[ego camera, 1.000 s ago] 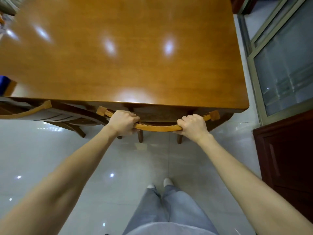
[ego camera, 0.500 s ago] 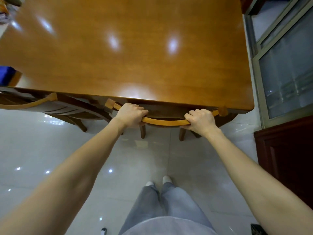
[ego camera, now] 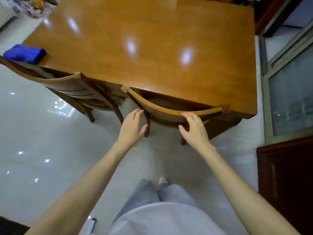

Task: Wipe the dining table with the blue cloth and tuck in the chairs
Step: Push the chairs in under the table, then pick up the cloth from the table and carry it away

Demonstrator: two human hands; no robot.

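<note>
A glossy wooden dining table [ego camera: 152,48] fills the upper view. The blue cloth [ego camera: 25,53] lies folded on its left near corner. A wooden chair [ego camera: 172,110] is pushed under the near edge, its curved top rail close to the tabletop. My left hand [ego camera: 133,126] hovers open just below the rail's left end, fingers spread, holding nothing. My right hand [ego camera: 194,128] is also open, its fingertips at or just under the rail's middle. A second chair [ego camera: 67,85] stands to the left, tucked under the same edge.
A glass sliding door [ego camera: 288,92] with a metal frame runs along the right. A dark wooden cabinet [ego camera: 286,180] stands at the lower right. Shiny white floor tiles [ego camera: 42,141] stretch left and below. Clutter sits beyond the table's far left corner.
Both hands have let go of the chair's top rail and drawn back, fingers now spread. The view has shifted, bringing the blue cloth and the left chair into sight.
</note>
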